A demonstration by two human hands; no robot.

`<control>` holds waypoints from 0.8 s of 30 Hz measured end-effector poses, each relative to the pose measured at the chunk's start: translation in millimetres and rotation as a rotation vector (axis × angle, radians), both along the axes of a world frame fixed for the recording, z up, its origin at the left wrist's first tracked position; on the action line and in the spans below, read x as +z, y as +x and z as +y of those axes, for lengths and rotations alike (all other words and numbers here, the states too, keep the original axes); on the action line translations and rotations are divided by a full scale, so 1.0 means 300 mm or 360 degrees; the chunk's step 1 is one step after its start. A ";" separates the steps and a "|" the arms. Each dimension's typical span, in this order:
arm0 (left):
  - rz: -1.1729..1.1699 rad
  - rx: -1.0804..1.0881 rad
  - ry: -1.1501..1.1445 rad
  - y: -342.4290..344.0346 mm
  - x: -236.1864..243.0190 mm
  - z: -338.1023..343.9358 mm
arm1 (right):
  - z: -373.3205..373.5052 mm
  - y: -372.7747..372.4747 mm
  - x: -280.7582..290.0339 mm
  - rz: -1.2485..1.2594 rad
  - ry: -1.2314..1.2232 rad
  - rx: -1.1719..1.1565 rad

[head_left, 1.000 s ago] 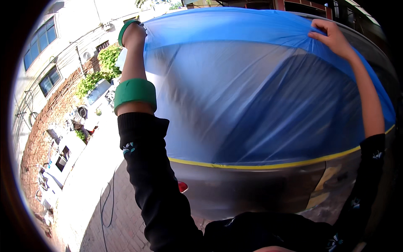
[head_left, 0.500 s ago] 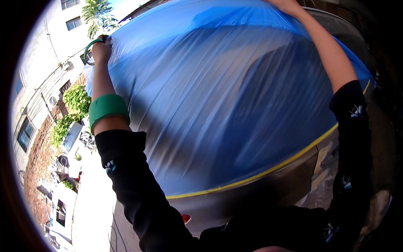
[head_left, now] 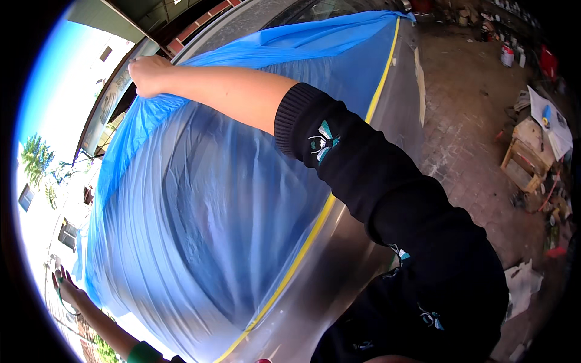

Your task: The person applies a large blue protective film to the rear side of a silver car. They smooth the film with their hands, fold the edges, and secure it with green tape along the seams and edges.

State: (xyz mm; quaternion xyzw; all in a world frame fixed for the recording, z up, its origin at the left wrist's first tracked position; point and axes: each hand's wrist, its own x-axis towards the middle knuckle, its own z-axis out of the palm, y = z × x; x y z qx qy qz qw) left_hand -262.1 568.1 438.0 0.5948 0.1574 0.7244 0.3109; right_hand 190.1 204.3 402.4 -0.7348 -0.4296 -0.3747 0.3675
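Observation:
A translucent blue plastic sheet (head_left: 212, 163) covers a large part of a car body (head_left: 357, 254). Yellow tape (head_left: 315, 225) runs along its near edge. My right hand (head_left: 151, 75) reaches across to the far left and is closed on a bunched fold of the sheet's upper edge. At the lower left, my left hand (head_left: 69, 291) has its fingers stretched apart beside the sheet's left side. A thin green ring hangs around that hand. A wide green band (head_left: 144, 353) circles my left forearm, partly cut off by the frame.
On the right lies a brick-paved floor (head_left: 454, 121) with a small wooden stand (head_left: 525, 154), a white sheet (head_left: 552, 124) and a can (head_left: 507, 55). Bare car glass (head_left: 321, 9) shows beyond the plastic. Buildings and a tree (head_left: 36, 158) stand to the left.
My view has swung to the right. My right hand has moved left across the sheet, pulling its upper edge into a bunch. The left hand is lower now, its fingers spread.

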 end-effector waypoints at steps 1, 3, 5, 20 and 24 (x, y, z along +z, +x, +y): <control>-0.0015 0.0030 0.0139 0.061 0.003 -0.137 | -0.049 0.017 0.002 -0.0067 0.0045 0.0132; 0.0134 0.0173 0.0299 0.117 -0.055 -0.348 | -0.141 -0.051 -0.109 -0.0366 0.0142 0.0431; 0.0263 0.0229 0.0737 0.187 -0.130 -0.543 | -0.329 -0.134 -0.234 -0.0508 0.0045 0.0712; 0.1322 0.0298 0.2132 1.455 -0.745 -1.955 | -2.017 0.235 -1.058 0.0101 -0.0876 0.0879; 0.1548 0.0643 0.2162 1.642 -0.782 -1.918 | -2.223 0.327 -1.065 0.0239 -0.0748 0.0773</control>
